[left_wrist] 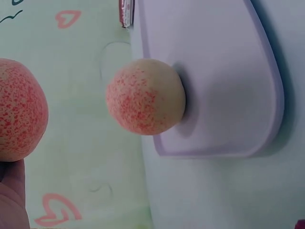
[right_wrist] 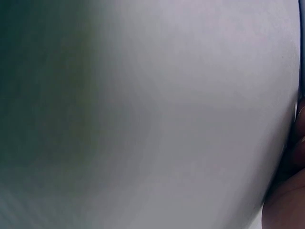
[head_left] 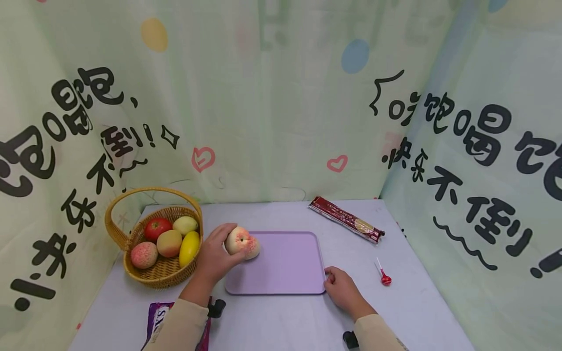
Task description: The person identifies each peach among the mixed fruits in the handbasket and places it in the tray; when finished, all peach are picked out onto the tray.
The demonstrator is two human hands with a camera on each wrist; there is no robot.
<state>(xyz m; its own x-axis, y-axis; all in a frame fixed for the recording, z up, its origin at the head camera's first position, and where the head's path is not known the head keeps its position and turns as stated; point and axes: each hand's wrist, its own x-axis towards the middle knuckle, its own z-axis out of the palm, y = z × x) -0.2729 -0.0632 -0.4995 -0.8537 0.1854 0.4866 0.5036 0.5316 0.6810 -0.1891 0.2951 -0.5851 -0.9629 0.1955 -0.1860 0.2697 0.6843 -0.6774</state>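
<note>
In the head view, my left hand (head_left: 219, 256) grips a pink-speckled peach (head_left: 237, 240) above the left end of a light purple tray (head_left: 281, 273). Behind it a second peach (head_left: 253, 249) is partly hidden. The left wrist view has the held peach (left_wrist: 20, 112) at its left edge, against the thumb side of the hand, and the other peach (left_wrist: 145, 98) resting on the tray (left_wrist: 224, 81). My right hand (head_left: 344, 291) pinches the tray's right edge by the near corner. Curled fingers (right_wrist: 299, 138) show at the right margin of the right wrist view.
A wicker basket (head_left: 169, 280) of several fruits stands left of the tray. Behind right lies a dark red snack packet (head_left: 347, 219), with a red lollipop (head_left: 385, 279) farther right. A purple packet (head_left: 158, 314) is partly under the left sleeve. Printed curtains (head_left: 281, 122) surround the table.
</note>
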